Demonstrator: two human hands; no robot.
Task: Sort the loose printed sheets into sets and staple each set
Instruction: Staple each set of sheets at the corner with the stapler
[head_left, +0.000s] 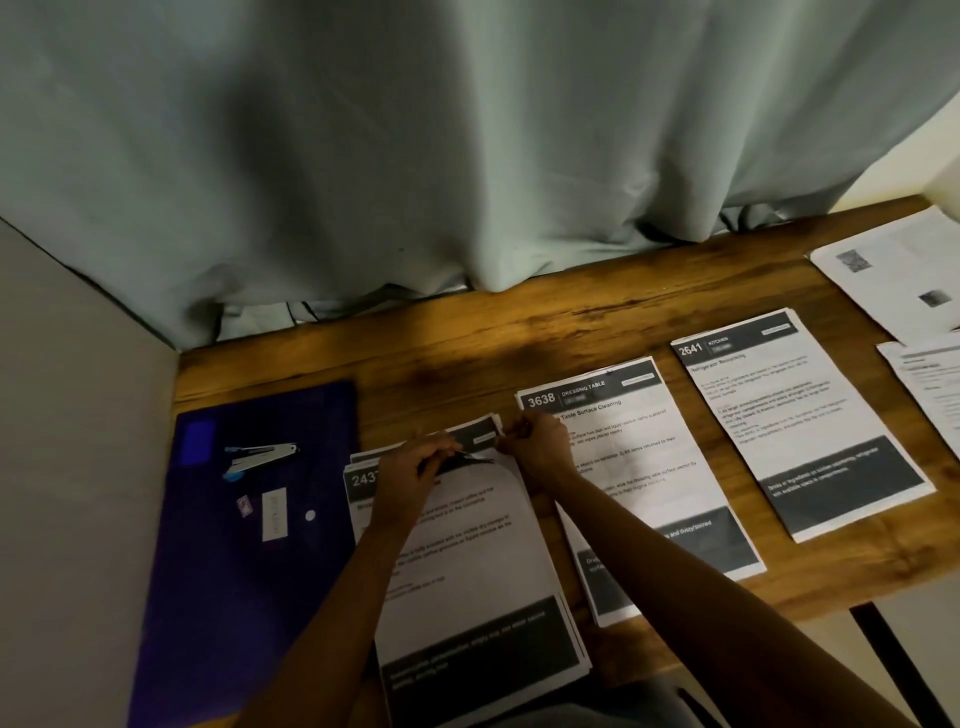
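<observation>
Brown wooden table (571, 322), and the left hand (410, 470) pinches the lifted top corner of the white printed paper stack (467, 566); the right hand (540, 441) pinches it too.

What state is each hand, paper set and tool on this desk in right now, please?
left hand, pinching the nearest stack's top corner
right hand, pinching that same corner
nearest stack, lying flat, top corner lifted
3638 set, flat, partly under the right arm
2641 set, flat, untouched
stapler, lying on the blue mat, not held
</observation>
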